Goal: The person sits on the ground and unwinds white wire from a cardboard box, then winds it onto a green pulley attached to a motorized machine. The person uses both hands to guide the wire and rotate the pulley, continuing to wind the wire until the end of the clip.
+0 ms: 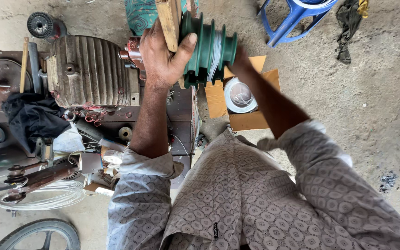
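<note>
My left hand (pixel 163 58) grips a green stepped former (pixel 207 46) with several grooves, and its fingers also press a wooden block (pixel 170 21) against the former's left side. Pale wire lies wound in one groove. My right hand (pixel 240 59) is mostly hidden behind the former's right side, touching it; whether it grips is unclear. Both arms wear patterned grey sleeves.
A ribbed electric motor housing (pixel 89 69) with copper wire loops sits on a cluttered bench at left. A wire spool (pixel 239 95) lies in an open cardboard box (pixel 251 120) on the floor. A blue plastic stool (pixel 297 16), a wire coil (pixel 47 194) and a tyre (pixel 40 234) lie around.
</note>
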The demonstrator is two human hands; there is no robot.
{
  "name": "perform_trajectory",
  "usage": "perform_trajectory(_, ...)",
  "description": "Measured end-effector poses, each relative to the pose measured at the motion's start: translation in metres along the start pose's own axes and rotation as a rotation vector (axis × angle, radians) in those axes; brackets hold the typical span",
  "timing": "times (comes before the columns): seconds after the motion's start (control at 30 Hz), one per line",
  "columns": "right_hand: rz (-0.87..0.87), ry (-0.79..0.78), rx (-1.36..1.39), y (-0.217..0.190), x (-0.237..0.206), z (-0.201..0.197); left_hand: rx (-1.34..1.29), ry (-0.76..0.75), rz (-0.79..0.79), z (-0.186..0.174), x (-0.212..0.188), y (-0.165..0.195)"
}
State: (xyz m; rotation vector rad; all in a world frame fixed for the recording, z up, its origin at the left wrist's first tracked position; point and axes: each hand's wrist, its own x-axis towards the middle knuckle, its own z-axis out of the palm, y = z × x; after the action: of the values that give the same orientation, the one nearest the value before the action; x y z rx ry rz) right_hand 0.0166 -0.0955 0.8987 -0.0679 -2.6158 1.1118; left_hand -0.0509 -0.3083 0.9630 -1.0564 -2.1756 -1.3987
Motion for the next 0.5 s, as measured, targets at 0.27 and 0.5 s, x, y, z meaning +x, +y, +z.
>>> perform_trajectory(0.27,-0.3,-0.17,-0.062,-0.068,-0.105,-0.025,-0.017,0.014,0.011,-0.002,-0.002,0.004)
perform_trajectory(0.5,-0.769,0.091,-0.513,-0.1,-0.01,-0.129,-0.014,0.01,0.023,-0.003,-0.005,0.004)
